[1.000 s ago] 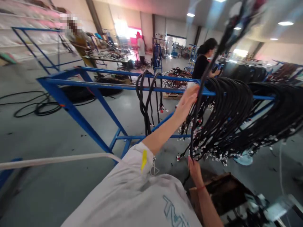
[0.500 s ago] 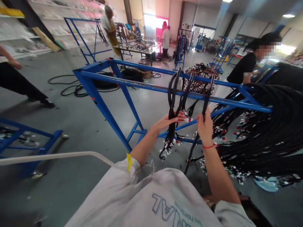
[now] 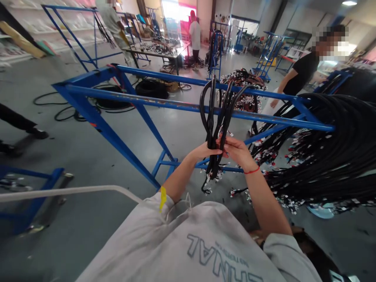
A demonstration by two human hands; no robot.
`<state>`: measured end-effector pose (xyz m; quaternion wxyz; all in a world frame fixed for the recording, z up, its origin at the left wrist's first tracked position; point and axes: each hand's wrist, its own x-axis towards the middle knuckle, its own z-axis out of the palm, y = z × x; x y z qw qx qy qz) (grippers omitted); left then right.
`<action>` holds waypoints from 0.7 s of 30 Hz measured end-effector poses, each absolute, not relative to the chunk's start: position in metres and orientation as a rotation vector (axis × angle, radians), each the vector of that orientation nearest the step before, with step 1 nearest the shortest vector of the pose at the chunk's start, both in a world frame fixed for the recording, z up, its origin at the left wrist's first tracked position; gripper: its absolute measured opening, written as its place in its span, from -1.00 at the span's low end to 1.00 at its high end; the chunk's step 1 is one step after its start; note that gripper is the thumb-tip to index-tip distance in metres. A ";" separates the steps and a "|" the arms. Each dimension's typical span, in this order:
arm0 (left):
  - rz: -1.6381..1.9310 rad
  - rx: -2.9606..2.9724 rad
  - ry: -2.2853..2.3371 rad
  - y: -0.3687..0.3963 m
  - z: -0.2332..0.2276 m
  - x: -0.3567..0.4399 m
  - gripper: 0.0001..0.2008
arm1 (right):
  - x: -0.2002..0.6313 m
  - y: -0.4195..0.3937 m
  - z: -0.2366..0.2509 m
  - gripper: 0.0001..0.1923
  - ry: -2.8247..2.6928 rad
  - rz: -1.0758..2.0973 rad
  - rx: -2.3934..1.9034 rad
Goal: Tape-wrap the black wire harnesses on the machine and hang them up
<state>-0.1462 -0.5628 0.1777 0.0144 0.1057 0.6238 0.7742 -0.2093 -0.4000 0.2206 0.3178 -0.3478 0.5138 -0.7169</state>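
Several black wire harnesses [image 3: 210, 129] hang looped over the two top bars of a blue metal rack [image 3: 164, 103]. Their lower ends carry small white connectors [image 3: 209, 190]. My left hand [image 3: 207, 152] is wrapped around the gathered strands below the front bar. Close against it, my right hand [image 3: 236, 150], with a red string at the wrist, pinches the rightmost black strand and brings it up to the bunch. The fingertips of both hands are partly hidden behind the strands.
A thick mass of black harnesses [image 3: 331, 156] hangs at the rack's right end. Behind the rack lies a heap of wires with white connectors [image 3: 245, 88]. Coiled black cable [image 3: 151, 89] rests on the floor. A person in black [image 3: 304, 72] stands at the right; others are farther back.
My right hand has moved left with its black strand, joining the bunch at my left hand. My left fingers have closed around the strands. The view has shifted slightly.
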 end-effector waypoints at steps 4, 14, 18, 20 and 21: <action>2.323 0.361 1.989 -0.568 0.181 -0.143 -0.39 | -0.207 -0.405 0.223 -0.73 1.228 -1.894 -0.825; 2.219 0.421 1.793 -0.573 0.176 -0.145 -0.45 | -0.216 -0.419 0.216 -0.60 1.310 -1.823 -0.970; 2.291 0.377 1.883 -0.566 0.179 -0.141 -0.49 | -0.194 -0.438 0.231 -0.55 1.864 -1.723 -1.150; 2.324 0.234 2.090 -0.564 0.179 -0.134 -0.54 | -0.193 -0.433 0.241 -0.56 2.175 -1.633 -1.254; 2.331 0.117 2.253 -0.564 0.177 -0.129 -0.57 | -0.198 -0.422 0.247 -0.60 2.331 -1.597 -1.305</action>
